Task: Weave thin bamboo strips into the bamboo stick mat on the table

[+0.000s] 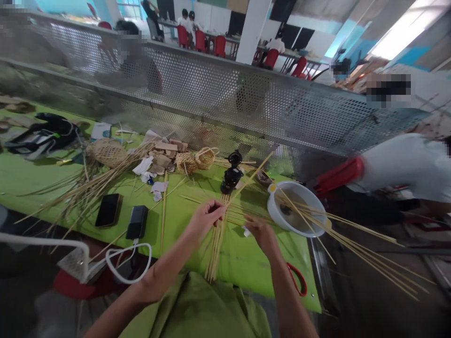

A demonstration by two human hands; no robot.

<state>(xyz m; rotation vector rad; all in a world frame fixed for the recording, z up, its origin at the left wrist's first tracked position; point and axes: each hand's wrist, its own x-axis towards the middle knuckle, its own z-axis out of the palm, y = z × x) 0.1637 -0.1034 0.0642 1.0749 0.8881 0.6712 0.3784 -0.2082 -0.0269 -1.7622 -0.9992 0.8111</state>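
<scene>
Indoors, we pinched pale strips (214, 256), crossed on the green table (294, 252), between the thumb and fingers of our left hand (207, 217). Our blurred right hand (261, 233) hovered alongside, partly curled, its hold unclear to us, left of a white bowl (277, 215).

Green-covered table (21, 173) | phone (108, 210) | white basin (276, 213) | woven baskets (186, 163) | crossed pale strips (214, 256) | red loop handle (299, 280)

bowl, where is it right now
In the head view, the bowl sits right of centre, near the green table's right edge, just beyond the right hand, with strips sticking out over its rim.
</scene>
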